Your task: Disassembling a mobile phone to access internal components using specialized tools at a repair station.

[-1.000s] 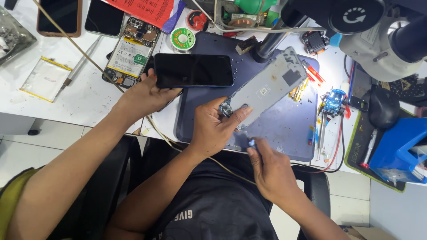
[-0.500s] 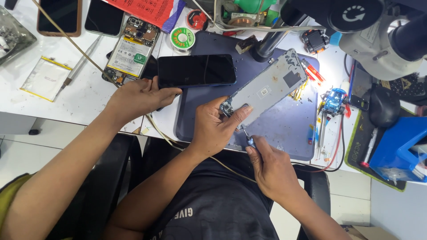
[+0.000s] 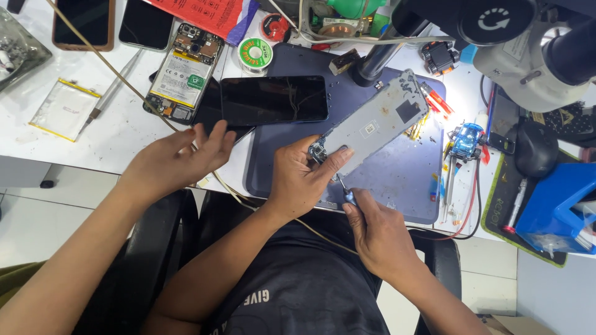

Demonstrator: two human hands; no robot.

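Observation:
My left hand [image 3: 302, 181] grips the lower end of a grey phone middle frame [image 3: 379, 121], held tilted over a dark blue work mat [image 3: 403, 180]. My right hand [image 3: 380, 237] holds a small screwdriver [image 3: 345, 190] whose tip points up at the frame's bottom corner, next to my left thumb. A black phone screen [image 3: 274, 99] lies flat on the mat's left part. Another person's hand [image 3: 177, 160] rests open on the white table just left of that screen, fingers near its lower left corner.
An opened phone with its battery showing [image 3: 182, 73] lies at the upper left, a loose battery [image 3: 64, 108] further left, and a solder wick reel [image 3: 255, 53] behind the screen. A microscope [image 3: 528, 43] stands upper right. A blue box [image 3: 562, 208] sits at the right edge.
The other person's hand has pulled back down and left from the black screen. My right hand has moved up, bringing the screwdriver tip to the frame.

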